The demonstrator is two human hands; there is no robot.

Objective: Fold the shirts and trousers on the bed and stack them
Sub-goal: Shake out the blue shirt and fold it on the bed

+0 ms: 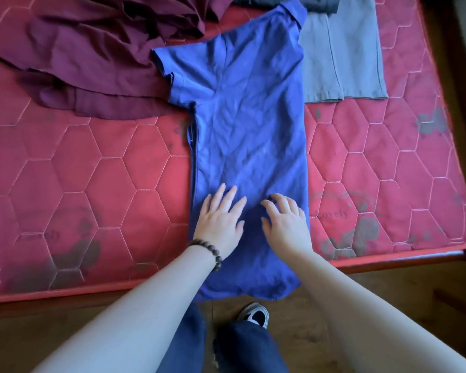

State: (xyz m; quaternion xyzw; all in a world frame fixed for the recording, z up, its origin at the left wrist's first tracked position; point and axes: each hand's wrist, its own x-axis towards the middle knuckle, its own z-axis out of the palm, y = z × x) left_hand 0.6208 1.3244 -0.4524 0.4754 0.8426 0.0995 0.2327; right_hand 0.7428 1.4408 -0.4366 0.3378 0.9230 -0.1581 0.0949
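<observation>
While we are pressing both hands flat on the blue short-sleeved cotton polo shirt, we are smoothing its lower half against the red quilted mattress of the bed. Our left hand is lying spread, fingers straight; our right hand is resting beside it, fingers relaxed and slightly bent, gripping nothing. We judge the step best done by stroking outward from the centre so that creases are leaving the knit fabric before the next fold. The shirt is lying lengthwise, already folded narrow, its hem overhanging the near bed edge. The crumpled maroon woven garment is lying to the left, and the flat grey folded garment to the right.
</observation>
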